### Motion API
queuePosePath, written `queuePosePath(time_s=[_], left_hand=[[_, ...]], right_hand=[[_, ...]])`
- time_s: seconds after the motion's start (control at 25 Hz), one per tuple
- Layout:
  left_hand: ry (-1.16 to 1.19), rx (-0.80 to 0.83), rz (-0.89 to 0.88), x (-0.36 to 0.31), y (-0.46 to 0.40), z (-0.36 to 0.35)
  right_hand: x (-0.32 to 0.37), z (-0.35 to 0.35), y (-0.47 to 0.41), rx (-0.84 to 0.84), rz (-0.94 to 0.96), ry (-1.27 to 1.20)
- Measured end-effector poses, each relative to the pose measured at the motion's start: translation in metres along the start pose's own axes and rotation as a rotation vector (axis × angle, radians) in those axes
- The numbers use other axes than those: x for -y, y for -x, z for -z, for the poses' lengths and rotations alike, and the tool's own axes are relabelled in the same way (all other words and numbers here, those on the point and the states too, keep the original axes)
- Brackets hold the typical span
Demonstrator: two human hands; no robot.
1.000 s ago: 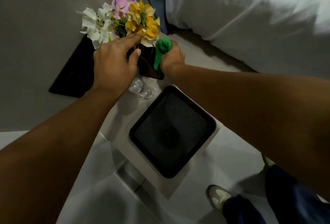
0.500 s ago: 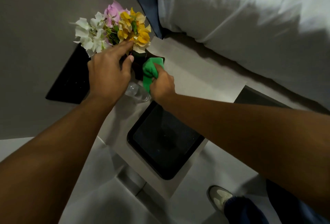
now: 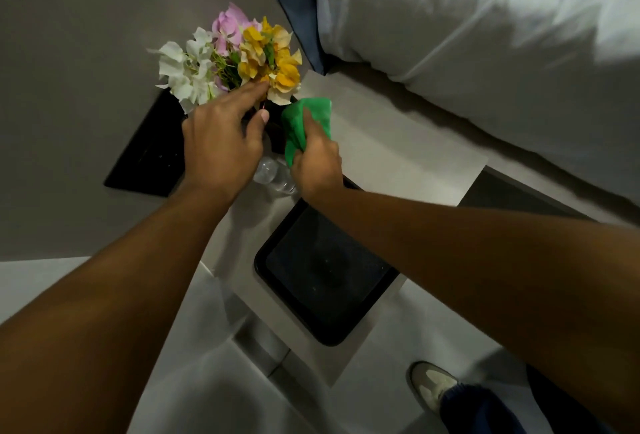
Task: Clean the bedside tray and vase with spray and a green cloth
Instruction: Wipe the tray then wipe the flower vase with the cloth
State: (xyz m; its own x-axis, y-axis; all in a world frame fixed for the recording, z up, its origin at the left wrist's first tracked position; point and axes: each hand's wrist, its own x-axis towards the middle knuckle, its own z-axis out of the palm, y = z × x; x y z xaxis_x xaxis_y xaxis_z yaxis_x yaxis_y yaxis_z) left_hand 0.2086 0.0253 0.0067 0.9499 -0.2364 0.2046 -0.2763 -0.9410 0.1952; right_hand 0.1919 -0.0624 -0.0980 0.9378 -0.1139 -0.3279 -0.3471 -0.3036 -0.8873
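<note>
A dark vase (image 3: 275,128) with white, pink and yellow flowers (image 3: 235,59) stands at the back of the pale bedside table (image 3: 398,142). My left hand (image 3: 221,142) grips the vase's top just under the flowers. My right hand (image 3: 317,163) holds a bunched green cloth (image 3: 304,122) pressed against the vase's right side. Most of the vase is hidden behind both hands. The black square tray (image 3: 322,281) lies empty at the table's near edge, partly under my right forearm. No spray bottle is in view.
A clear plastic bottle (image 3: 273,175) lies between my hands. A black flat panel (image 3: 145,156) sits left of the vase against the grey wall. The bed with a white pillow (image 3: 485,35) fills the right. My shoe (image 3: 433,385) is on the floor below.
My right hand has slid the green cloth along the vase's side, down and then slightly up again. My left hand has kept its hold under the flowers.
</note>
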Motion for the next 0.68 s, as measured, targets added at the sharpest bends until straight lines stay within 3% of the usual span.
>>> queuePosePath(time_s=[0.2, 0.4, 0.68], left_hand=[[-0.010, 0.018, 0.003, -0.003, -0.001, 0.001], [0.034, 0.039, 0.028, -0.010, -0.006, 0.004], [0.112, 0.147, 0.027, -0.021, -0.005, 0.012]], right_hand=[[-0.026, 0.021, 0.027, 0.141, 0.130, 0.026], [-0.044, 0.055, 0.057, 0.116, 0.320, 0.008], [-0.063, 0.085, 0.090, 0.367, 0.652, 0.426]])
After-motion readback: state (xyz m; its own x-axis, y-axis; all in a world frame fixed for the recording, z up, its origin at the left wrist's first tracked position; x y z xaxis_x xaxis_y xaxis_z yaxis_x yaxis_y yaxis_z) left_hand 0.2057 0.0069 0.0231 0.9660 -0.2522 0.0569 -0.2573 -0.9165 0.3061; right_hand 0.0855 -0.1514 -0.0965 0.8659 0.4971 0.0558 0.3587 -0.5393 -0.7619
